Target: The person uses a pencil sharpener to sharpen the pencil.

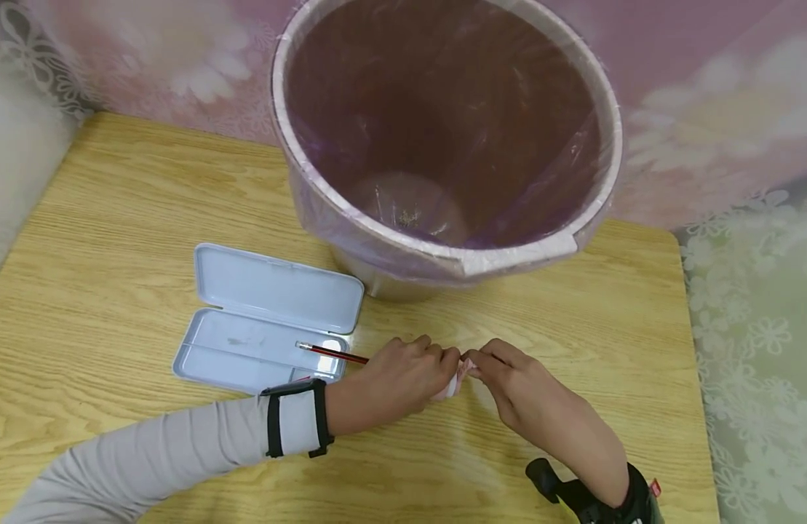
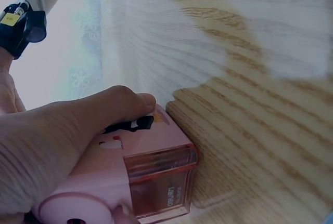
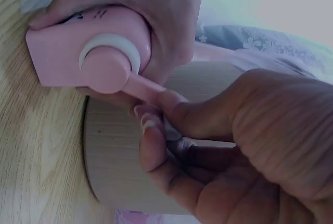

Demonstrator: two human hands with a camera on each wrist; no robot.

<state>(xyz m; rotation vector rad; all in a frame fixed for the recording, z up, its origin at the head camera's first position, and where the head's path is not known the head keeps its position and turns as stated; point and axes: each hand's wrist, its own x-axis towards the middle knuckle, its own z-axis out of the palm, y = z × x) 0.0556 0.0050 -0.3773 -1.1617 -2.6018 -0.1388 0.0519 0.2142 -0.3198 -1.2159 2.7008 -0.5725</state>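
Observation:
A pink crank pencil sharpener [image 3: 60, 55] stands on the table, gripped by my left hand [image 1: 406, 375]. The thumb lies across its top in the left wrist view, above a clear shavings drawer [image 2: 161, 190]. A red and black pencil [image 1: 340, 355] sticks out on the left side of that hand; its other end is hidden. With thumb and fingers, my right hand [image 1: 530, 397] pinches the crank handle [image 3: 145, 89]. Left of the hands lies an open light-blue pencil case [image 1: 279, 287], partly behind the left wrist.
A large bin [image 1: 452, 258] lined with a thin purple bag stands just beyond the hands, with a few small bits at its bottom. It rests on the wood-grain table [image 1: 148, 189]. Flowered wall covering [image 1: 180, 51] rises behind the table.

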